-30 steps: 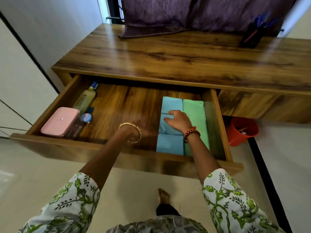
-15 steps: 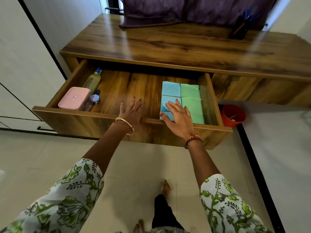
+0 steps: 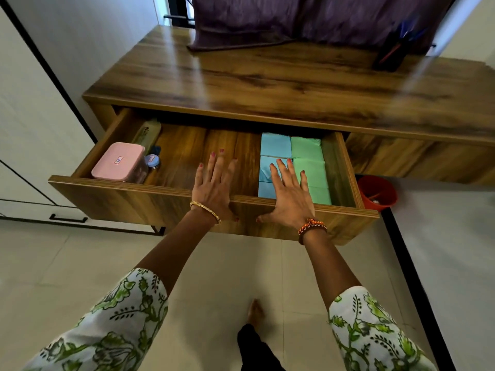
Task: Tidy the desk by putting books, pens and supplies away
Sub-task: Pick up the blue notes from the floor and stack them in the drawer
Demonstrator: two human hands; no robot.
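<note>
Pushing the open wooden drawer (image 3: pixel 150 207) shut looks like the step in hand, and both hands are set for it. The left hand (image 3: pixel 214 187) lies flat over the front edge at the middle of the frame, fingers spread and straight, thumb hooked down the drawer's outer face. The right hand (image 3: pixel 290 194) sits just beside it in the same way, fingers splayed and reaching in above the blue paper blocks (image 3: pixel 276 147). Neither hand grips anything.

Inside the drawer, the blue blocks lie touching a column of green paper blocks (image 3: pixel 308 156) along its right side. At the left end sit a pink rounded tin (image 3: pixel 119 162), a small blue-lidded jar (image 3: pixel 153 161) touching it, and a pale bottle (image 3: pixel 147 133) lying behind. On the brown wooden worktop (image 3: pixel 267 81), at the upper right of the frame, a dark pen holder with blue pens (image 3: pixel 392 53) stands near a purple curtain (image 3: pixel 294 17). A red bin (image 3: pixel 377 192) sits on the floor to the right.

To do this well, the person should push evenly with both palms so the drawer runs straight rather than skewing. The fingers reaching over the edge need to come back before the front nears the worktop, or they could be pinched. A slow push should also keep the loose paper blocks from sliding out of line.
</note>
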